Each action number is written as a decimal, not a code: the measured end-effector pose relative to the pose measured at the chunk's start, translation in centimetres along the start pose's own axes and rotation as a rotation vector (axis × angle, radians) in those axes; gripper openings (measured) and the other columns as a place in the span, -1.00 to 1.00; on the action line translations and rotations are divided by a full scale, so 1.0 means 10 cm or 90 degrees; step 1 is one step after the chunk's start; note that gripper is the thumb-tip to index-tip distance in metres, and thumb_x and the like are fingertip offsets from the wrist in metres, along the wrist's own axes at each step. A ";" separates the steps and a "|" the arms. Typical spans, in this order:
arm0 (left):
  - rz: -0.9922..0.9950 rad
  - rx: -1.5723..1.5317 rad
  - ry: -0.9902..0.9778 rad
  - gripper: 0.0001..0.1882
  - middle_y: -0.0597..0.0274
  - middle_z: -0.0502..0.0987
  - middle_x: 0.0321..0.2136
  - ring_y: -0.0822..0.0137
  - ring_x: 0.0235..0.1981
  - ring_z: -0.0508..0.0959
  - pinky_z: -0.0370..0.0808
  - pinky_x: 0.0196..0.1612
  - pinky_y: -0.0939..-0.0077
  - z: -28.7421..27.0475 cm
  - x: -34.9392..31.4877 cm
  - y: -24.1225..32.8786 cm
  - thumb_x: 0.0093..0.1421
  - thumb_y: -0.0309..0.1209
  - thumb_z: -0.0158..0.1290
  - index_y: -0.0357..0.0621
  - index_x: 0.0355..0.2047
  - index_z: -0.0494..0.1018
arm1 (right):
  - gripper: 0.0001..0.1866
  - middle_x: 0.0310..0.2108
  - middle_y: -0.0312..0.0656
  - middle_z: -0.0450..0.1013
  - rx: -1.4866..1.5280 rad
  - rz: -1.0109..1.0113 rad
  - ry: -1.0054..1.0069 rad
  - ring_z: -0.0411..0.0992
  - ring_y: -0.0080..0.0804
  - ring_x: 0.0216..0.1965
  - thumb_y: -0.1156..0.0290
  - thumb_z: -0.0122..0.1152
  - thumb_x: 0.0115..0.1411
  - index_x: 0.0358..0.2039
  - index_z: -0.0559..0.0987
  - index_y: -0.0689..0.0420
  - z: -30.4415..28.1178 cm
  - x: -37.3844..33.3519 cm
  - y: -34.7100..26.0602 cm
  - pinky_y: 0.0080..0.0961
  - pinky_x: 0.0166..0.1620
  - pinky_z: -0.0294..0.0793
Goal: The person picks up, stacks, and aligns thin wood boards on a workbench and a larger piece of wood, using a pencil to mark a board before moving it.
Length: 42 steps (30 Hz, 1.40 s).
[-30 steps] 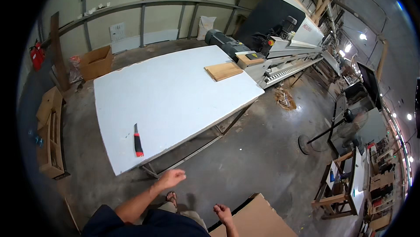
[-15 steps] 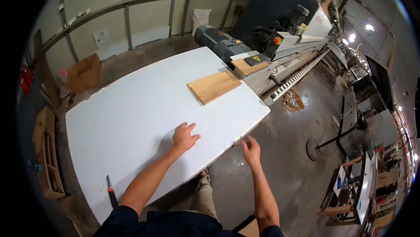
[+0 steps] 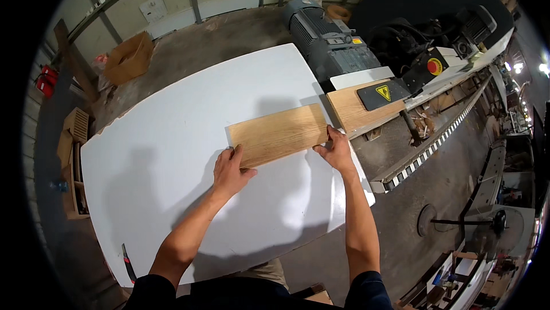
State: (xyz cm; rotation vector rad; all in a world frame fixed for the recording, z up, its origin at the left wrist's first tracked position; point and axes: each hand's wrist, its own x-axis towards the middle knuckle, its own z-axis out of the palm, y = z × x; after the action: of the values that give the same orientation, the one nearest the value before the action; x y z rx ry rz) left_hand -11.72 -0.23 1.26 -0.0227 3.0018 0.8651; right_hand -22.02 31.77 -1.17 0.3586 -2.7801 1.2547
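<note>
A flat rectangular wooden board (image 3: pixel 279 135) with light brown grain lies at or just above the white tabletop (image 3: pixel 172 167). My left hand (image 3: pixel 230 172) grips its near left corner, fingers along the end and thumb at the near edge. At the near right corner my right hand (image 3: pixel 337 149) is closed on the board, fingertips curled over the end. Whether the board rests fully on the table I cannot tell. Just past its right end, a second wooden board (image 3: pixel 345 111) pokes out of the machine beneath a black guard (image 3: pixel 381 96) with a yellow warning triangle.
A grey motor (image 3: pixel 326 38) and a red stop button (image 3: pixel 435 66) belong to the machine at the table's far right. A utility knife (image 3: pixel 128 264) lies at the near left of the table. A cardboard box (image 3: pixel 129 58) and a pedestal fan (image 3: pixel 498 222) stand on the floor.
Both hands have reached forward and taken hold of the wooden board, which is now turned and closer. My right hand came from beyond the table's near edge. The view has shifted toward the machine.
</note>
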 end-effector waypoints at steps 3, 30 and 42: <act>-0.172 -0.249 -0.029 -0.38 -0.07 0.44 -0.11 0.03 0.05 0.32 0.39 0.01 0.25 -0.09 0.29 0.09 -0.02 -0.28 0.23 -0.30 0.04 0.35 | -0.45 -0.26 0.03 0.50 0.105 0.084 0.036 0.48 -0.17 -0.28 0.41 0.39 -0.07 -0.02 0.50 0.26 -0.01 0.06 -0.04 -0.32 -0.14 0.44; 0.012 -0.594 0.170 -0.83 0.28 0.52 -0.27 0.49 -0.29 0.47 0.43 -0.12 0.59 -0.28 -0.81 -0.68 0.15 -0.60 0.10 -0.36 -0.22 0.44 | -0.75 -0.28 -0.26 0.50 0.292 0.223 0.411 0.45 -0.50 -0.27 0.58 0.25 0.13 -0.15 0.51 0.25 0.75 -2.11 -0.92 -0.59 -0.14 0.45; -0.116 -0.719 0.207 -0.77 0.31 0.59 -0.30 0.54 -0.27 0.48 0.42 -0.11 0.65 -0.20 -0.83 -0.74 0.18 -0.57 0.11 -0.34 -0.14 0.54 | -0.74 -0.22 -0.13 0.57 0.252 0.267 0.368 0.47 -0.55 -0.24 0.62 0.27 0.10 -0.15 0.59 0.28 0.67 -2.13 -0.95 -0.63 -0.12 0.46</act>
State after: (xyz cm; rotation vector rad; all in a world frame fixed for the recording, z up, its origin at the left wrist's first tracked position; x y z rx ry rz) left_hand -3.34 -7.53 -0.80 -0.4615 2.2126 2.5152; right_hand 1.15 24.55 -2.04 -0.5227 -2.1626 1.6633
